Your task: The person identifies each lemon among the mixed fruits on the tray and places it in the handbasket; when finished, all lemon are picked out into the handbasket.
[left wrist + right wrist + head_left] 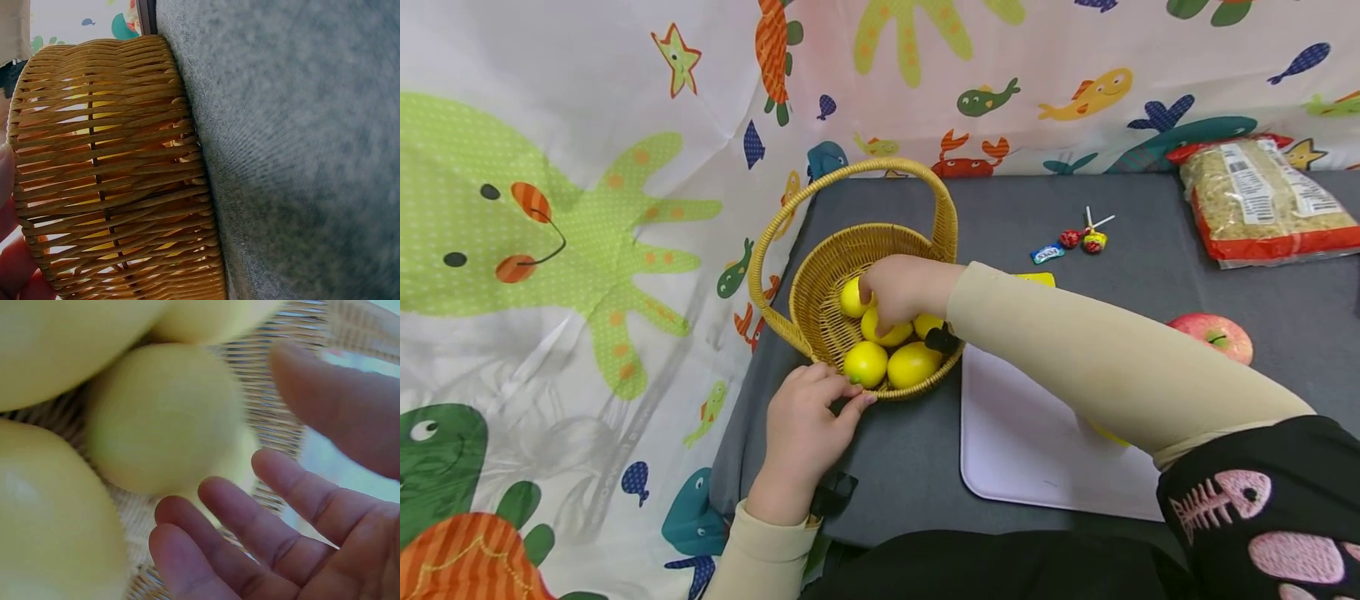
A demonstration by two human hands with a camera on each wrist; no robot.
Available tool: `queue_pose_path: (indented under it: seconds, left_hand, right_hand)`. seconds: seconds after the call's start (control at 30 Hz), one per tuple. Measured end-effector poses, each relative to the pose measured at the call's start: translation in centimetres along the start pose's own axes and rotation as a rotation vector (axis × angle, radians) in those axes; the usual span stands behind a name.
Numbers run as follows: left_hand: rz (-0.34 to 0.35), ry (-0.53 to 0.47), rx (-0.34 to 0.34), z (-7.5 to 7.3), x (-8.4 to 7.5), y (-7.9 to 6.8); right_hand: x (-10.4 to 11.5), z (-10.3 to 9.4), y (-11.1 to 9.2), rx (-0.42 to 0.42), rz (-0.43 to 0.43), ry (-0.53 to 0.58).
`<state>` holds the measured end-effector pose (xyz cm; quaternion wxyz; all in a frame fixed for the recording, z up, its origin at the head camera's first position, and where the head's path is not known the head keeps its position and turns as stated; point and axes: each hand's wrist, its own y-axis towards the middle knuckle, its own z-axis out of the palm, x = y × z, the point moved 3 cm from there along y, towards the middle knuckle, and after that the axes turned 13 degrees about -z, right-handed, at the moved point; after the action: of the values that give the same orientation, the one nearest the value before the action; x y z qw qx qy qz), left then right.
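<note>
A wicker basket with a tall arched handle stands on the grey surface, several yellow lemons inside it. My left hand pinches the basket's near rim between thumb and fingers. In the left wrist view the woven basket wall fills the left half, with fingertips at its rim. Reaching in over the lemons is my right hand. The right wrist view shows that hand's fingers loosely spread, thumb apart, beside a lemon; nothing is held between them.
A pale cutting board lies right of the basket, partly under my right forearm, with a yellow edge showing behind the sleeve. Farther right are an apple, lollipops, a blue-wrapped candy and a bag of grain. A printed curtain borders the left and back.
</note>
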<state>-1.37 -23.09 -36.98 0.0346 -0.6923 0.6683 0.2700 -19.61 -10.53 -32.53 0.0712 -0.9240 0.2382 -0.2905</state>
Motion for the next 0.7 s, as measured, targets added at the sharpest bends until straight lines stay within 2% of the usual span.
queue_pose_path:
  seconds: [0.13, 0.33, 0.53, 0.7]
  left_hand:
    - [0.006, -0.003, -0.001, 0.1, -0.2, 0.1]
    - [0.018, -0.009, 0.0, 0.4, -0.4, 0.2]
    - [0.007, -0.008, -0.001, 0.3, -0.2, 0.1]
    - [-0.007, -0.004, -0.002, 0.3, 0.0, -0.1]
  right_hand:
    - [-0.2, -1.5, -2.3, -0.056, -0.009, 0.107]
    - [-1.5, -2.9, -9.1, -0.168, -0.036, 0.229]
    - [-4.1, -1.4, -16.5, -0.228, 0.071, 0.331]
    - [-6.6, 1.1, -21.5, -0.241, 0.169, 0.342]
